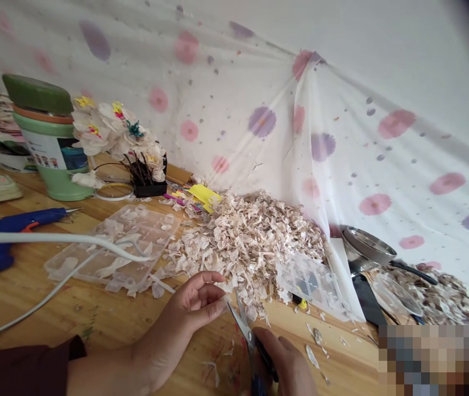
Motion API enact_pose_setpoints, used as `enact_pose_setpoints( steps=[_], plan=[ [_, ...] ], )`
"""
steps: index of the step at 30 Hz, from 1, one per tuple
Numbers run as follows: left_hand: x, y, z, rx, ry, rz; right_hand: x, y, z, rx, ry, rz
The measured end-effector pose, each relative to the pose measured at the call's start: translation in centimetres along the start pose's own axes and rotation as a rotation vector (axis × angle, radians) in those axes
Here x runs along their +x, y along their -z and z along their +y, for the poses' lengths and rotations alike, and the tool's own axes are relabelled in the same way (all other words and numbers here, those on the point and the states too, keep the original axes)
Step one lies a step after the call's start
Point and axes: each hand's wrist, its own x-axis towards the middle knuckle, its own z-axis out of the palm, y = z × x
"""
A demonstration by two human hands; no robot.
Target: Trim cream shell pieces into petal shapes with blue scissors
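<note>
My right hand (pixel 286 360) holds a pair of scissors (pixel 246 325) by its dark handles, with the blades spread and pointing up and away from me. Just left of the blade tips, my left hand (pixel 201 300) pinches a small pale, thin piece (pixel 227 298) between thumb and fingers; its outline is hard to make out. Behind both hands lies a large heap of pale, dried petal-like flakes (pixel 259 236). A few loose flakes (pixel 312 356) lie on the wooden table (pixel 135 319) to the right of the scissors.
Clear compartment trays (pixel 135 231) (pixel 317 286) flank the heap. At left are a blue glue gun (pixel 15 225), a white cable (pixel 65 238), a green tub (pixel 53 143) and pale flowers in a black holder (pixel 150 184). A metal pan (pixel 369 245) stands at right, before a second flake heap (pixel 449 291).
</note>
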Motion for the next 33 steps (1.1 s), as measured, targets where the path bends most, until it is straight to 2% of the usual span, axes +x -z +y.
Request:
enact_pose_setpoints(
  steps=[4,8,17,33],
  plan=[
    [-0.09,-0.08,0.02,-0.017,0.004,-0.017,0.25,0.11,-0.29,-0.162,0.039,-0.076],
    [-0.24,-0.25,0.18,-0.002,0.017,-0.027,0.37,0.29,-0.6,-0.226,0.058,-0.119],
    [-0.25,-0.26,-0.03,0.01,0.013,-0.04,0.43,0.28,-0.5,-0.256,0.156,-0.084],
    [-0.32,-0.38,-0.09,-0.024,0.009,-0.058,0.22,0.38,-1.05,-0.25,0.165,-0.065]
  ],
)
